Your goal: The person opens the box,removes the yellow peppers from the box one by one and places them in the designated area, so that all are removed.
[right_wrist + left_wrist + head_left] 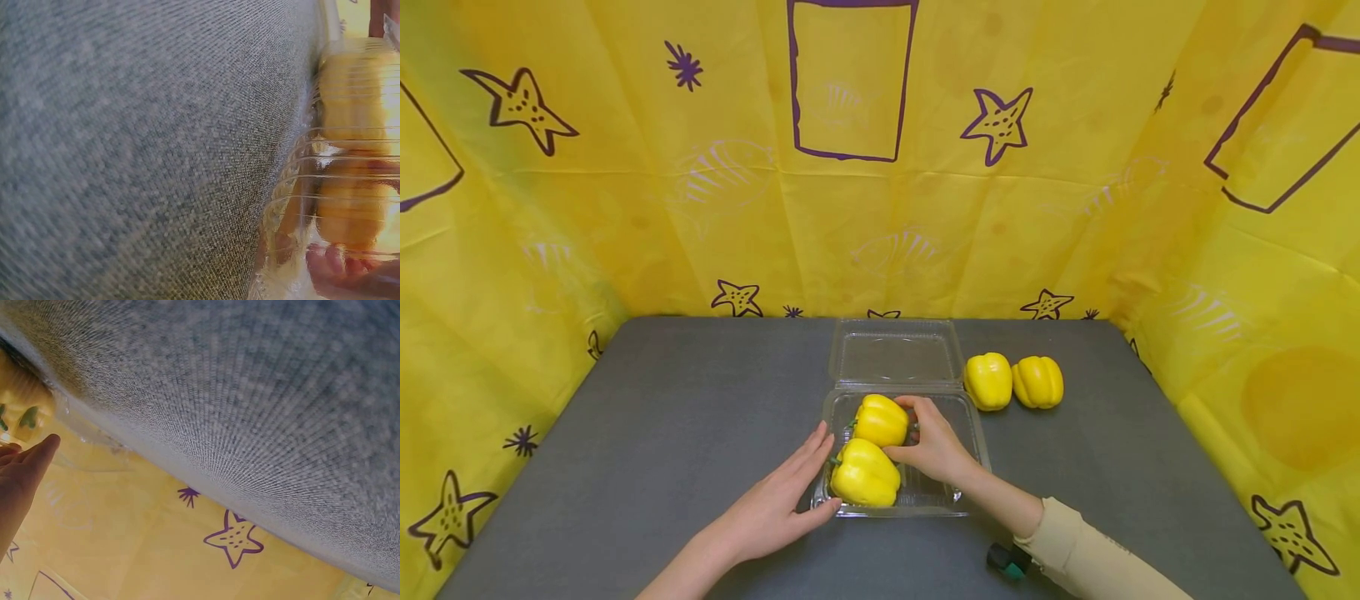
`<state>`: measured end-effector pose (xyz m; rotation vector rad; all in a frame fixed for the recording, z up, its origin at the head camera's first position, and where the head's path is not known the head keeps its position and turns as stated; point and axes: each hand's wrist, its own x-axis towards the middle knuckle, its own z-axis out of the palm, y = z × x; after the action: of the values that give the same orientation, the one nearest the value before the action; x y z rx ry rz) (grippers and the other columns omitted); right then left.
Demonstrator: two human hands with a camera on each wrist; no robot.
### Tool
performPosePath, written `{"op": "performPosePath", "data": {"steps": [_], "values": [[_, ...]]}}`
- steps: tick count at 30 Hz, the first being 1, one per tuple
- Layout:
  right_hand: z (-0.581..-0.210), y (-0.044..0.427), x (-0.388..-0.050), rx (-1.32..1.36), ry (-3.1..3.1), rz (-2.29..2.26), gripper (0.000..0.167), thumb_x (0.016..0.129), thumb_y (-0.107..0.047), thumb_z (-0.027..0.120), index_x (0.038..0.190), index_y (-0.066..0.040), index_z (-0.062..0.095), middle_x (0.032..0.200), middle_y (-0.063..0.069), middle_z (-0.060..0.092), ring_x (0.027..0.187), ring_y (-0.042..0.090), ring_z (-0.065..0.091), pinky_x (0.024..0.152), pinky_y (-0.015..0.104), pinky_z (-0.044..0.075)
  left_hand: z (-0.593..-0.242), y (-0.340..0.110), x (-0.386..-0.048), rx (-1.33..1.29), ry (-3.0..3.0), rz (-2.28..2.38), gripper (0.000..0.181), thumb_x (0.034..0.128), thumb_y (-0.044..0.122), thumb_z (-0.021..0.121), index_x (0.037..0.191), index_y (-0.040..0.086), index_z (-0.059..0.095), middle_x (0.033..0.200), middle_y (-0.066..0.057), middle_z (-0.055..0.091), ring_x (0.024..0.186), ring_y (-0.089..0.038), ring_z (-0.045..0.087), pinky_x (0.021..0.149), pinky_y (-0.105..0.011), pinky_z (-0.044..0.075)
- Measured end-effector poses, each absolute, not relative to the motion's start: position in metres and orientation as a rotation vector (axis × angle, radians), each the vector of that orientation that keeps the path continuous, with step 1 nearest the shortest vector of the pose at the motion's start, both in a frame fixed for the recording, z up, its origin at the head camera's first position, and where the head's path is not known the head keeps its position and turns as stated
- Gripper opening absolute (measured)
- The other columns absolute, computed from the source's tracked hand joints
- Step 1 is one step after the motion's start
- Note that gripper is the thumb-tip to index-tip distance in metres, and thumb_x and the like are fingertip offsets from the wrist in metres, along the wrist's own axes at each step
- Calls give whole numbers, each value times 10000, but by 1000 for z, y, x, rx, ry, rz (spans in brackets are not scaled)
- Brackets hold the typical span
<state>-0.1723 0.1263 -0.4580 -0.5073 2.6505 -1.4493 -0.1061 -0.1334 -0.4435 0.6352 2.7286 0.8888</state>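
Note:
Two yellow bell peppers lie on their sides in the left half of a clear plastic clamshell box (936, 510), stems to the left. My right hand (934, 442) reaches into the box and grips the farther bell pepper (880, 420) from its right side, thumb and fingers around it. The nearer bell pepper (865, 473) sits just in front of it. Along the box's left side my left hand (782, 504) rests with straight fingers, its thumb by the front left corner. Through the clear wall, the right wrist view shows a blurred pepper (353, 94) and fingers (337, 269).
The box's lid (895, 354) lies folded back behind it. To the right of the lid, two more yellow bell peppers (988, 382) (1038, 382) sit side by side on the grey table (700, 400). A yellow patterned curtain (850, 217) surrounds the table's back and sides.

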Motion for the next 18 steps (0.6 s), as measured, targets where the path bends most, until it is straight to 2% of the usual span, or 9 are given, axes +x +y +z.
{"op": "performPosePath", "data": {"steps": [18], "values": [[-459, 128, -174, -517, 2705, -1427, 660, 715, -137, 863, 1273, -25, 528, 1162, 92, 526, 980, 209, 528, 865, 385, 532, -444, -134, -106, 631, 2726, 887, 855, 910, 600, 563, 1561, 151, 238, 1625, 15, 98, 1445, -208, 218, 1069, -529, 348]]}}
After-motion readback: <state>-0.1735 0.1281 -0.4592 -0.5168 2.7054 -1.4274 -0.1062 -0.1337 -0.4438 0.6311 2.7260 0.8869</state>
